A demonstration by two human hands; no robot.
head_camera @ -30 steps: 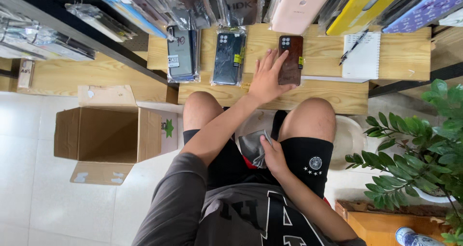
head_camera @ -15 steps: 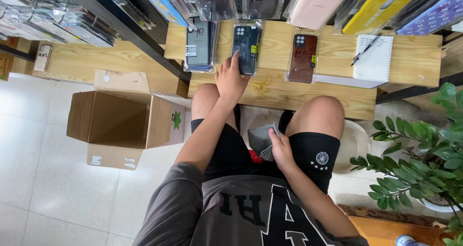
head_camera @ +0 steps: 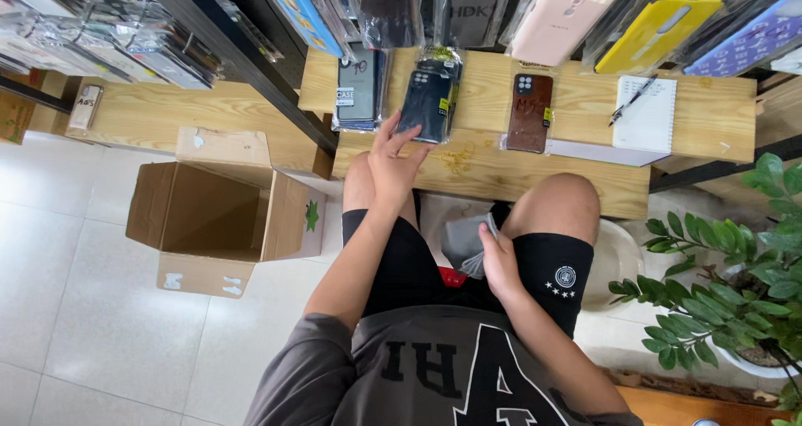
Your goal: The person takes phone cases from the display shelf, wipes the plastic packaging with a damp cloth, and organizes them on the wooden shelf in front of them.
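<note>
From the head camera, the left hand reaches forward, arm nearly straight over the left knee, fingers spread open and flat, their tips touching the near end of a dark phone case in a clear sleeve that lies on the wooden bench. Just left of that case on the bench sits a stack of grey packaged cases; to its right, apart, lies a brown case, and farther right a white notebook with a pen. The right hand rests in the lap, elbow bent, fingers curled around a bundle of grey packets between the thighs. An open cardboard box stands on the floor left of the bench.
</note>
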